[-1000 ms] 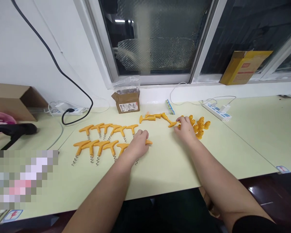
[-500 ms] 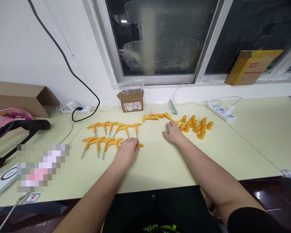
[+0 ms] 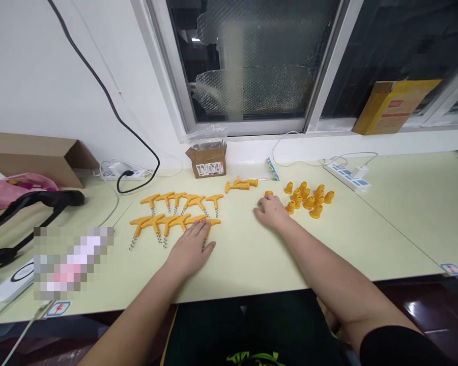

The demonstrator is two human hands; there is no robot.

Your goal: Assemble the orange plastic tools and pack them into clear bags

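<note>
Fingers outstretched, my left hand point(image 3: 191, 247) lies flat at the right end of the nearer row of yellow corkscrews point(image 3: 154, 221). Its fingertips touch the handles there and hide part of them. A second row of corkscrews point(image 3: 168, 196) lies just behind, metal spirals towards me. My right hand point(image 3: 273, 211) has its fingers curled around a yellow corkscrew in its sleeve, of which only the flared sleeve end point(image 3: 269, 193) shows. Close to its right stand several loose yellow sleeves point(image 3: 309, 202). Two more sleeved corkscrews point(image 3: 238, 186) lie behind, between my hands.
At the back stands a small open cardboard box point(image 3: 208, 161), beside a clear plastic bag point(image 3: 257, 172). Power strips point(image 3: 347, 175) with cables lie at the back right and left. A black strap-like frame point(image 3: 34, 203) and a pink pouch point(image 3: 19, 189) occupy the far left.
My left hand has flattened and drawn slightly back, with the rightmost corkscrew now lying in line in the nearer row. My right hand has closed on one sleeved corkscrew from the group at the back.
</note>
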